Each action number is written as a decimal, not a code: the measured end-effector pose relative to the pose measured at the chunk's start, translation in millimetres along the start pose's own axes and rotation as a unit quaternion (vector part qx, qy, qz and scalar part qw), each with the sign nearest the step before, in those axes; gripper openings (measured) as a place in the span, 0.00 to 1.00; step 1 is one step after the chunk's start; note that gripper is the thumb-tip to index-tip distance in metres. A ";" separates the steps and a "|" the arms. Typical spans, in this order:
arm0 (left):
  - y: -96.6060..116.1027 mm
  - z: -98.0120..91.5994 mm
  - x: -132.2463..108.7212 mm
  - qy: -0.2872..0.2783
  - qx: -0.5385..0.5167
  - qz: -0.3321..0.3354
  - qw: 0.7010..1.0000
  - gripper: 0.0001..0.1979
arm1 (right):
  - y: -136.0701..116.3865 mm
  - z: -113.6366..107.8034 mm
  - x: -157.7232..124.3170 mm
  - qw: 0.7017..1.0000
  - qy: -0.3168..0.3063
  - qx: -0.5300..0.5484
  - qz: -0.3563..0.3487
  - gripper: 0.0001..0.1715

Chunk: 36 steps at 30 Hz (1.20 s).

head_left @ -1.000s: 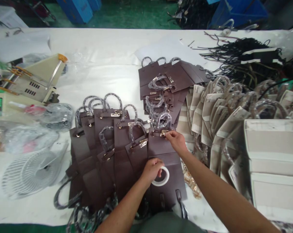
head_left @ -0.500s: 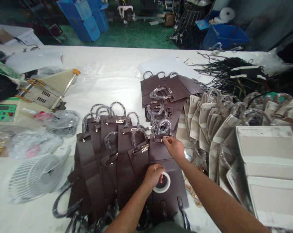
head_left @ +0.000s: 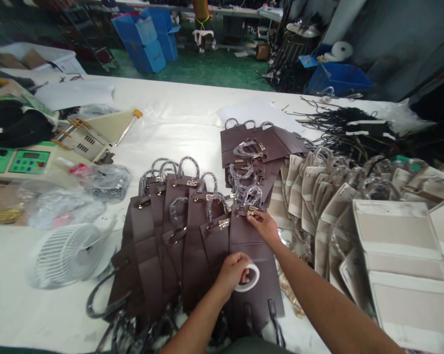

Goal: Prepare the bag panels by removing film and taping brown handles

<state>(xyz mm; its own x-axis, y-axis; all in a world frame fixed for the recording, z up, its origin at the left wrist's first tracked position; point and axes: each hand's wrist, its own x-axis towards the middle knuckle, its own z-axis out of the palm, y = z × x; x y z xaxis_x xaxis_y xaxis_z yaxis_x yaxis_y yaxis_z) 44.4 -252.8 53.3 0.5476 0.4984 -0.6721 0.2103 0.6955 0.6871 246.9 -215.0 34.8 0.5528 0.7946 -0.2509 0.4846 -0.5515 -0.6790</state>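
Several dark brown flat bags with plastic-wrapped handles lie overlapped on the white table [head_left: 178, 132]. My left hand [head_left: 232, 272] grips a white tape roll [head_left: 248, 278] and rests on the nearest brown bag [head_left: 255, 258]. My right hand [head_left: 263, 226] pinches the gold clasp [head_left: 250, 212] at the top of that same bag, just under its wrapped handle [head_left: 248, 195]. A second stack of brown bags [head_left: 257, 145] lies farther back.
Beige bags [head_left: 328, 196] are fanned out at the right, beside stacked beige boxes [head_left: 399, 236]. A white fan [head_left: 65, 253], plastic packets [head_left: 107, 182] and a machine with a green panel [head_left: 23, 160] stand at the left. Black cords [head_left: 354, 128] are piled at the back right.
The view has tilted up, showing more of the room. Both hands have stayed on the same bag, the left on the tape roll, the right at the clasp.
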 end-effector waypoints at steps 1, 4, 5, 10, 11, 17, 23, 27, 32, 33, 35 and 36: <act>1.6 0.6 -9.1 0.002 0.003 0.007 1.000 0.14 | 2.5 -0.5 -4.1 1.000 -0.008 0.017 -0.005 0.26; 7.2 3.6 -37.9 0.015 0.031 0.036 0.999 0.17 | 6.7 -4.8 -22.2 0.997 -0.052 0.059 -0.017 0.21; 9.6 4.8 -47.4 0.016 0.047 0.052 0.997 0.18 | 6.9 -8.0 -30.6 0.995 -0.073 0.071 -0.021 0.18; 27.0 11.6 -90.1 0.038 0.152 0.175 0.972 0.16 | -1.8 -43.6 -87.0 0.986 -0.122 0.108 -0.020 0.18; 31.0 13.2 -97.3 0.048 0.172 0.199 0.964 0.15 | -6.4 -53.1 -99.8 0.984 -0.128 0.120 -0.019 0.19; 49.2 28.0 -131.1 0.073 0.284 0.287 0.912 0.17 | -42.7 -86.0 -162.6 0.944 -0.231 0.232 -0.037 0.18; 43.1 36.3 -148.8 0.118 0.362 0.277 0.882 0.19 | -53.6 -85.1 -182.9 0.963 -0.179 0.162 -0.120 0.10; 32.9 35.7 -150.0 0.148 0.345 0.267 0.888 0.20 | -52.2 -88.5 -187.5 0.960 -0.205 0.156 -0.105 0.08; 32.1 35.7 -144.9 0.174 0.323 0.242 0.898 0.10 | -50.9 -90.0 -185.9 0.959 -0.210 0.132 -0.139 0.06; 33.4 35.1 -143.6 0.177 0.323 0.239 0.899 0.09 | -51.0 -89.7 -183.7 0.958 -0.210 0.130 -0.146 0.06; 36.9 32.8 -141.2 0.175 0.320 0.239 0.900 0.08 | -51.2 -88.5 -177.4 0.956 -0.217 0.133 -0.146 0.07; 39.0 31.0 -140.0 0.171 0.321 0.241 0.900 0.08 | -51.4 -87.6 -173.4 0.956 -0.220 0.135 -0.139 0.07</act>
<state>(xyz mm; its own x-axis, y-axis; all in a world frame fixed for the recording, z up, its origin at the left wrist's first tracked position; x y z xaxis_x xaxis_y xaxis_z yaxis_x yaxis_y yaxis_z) 1.0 -311.5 182.7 0.4424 0.8686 -0.2232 0.5002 -0.0325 0.8653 185.6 -346.7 173.6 0.0600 0.9634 -0.2612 0.3464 -0.2655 -0.8997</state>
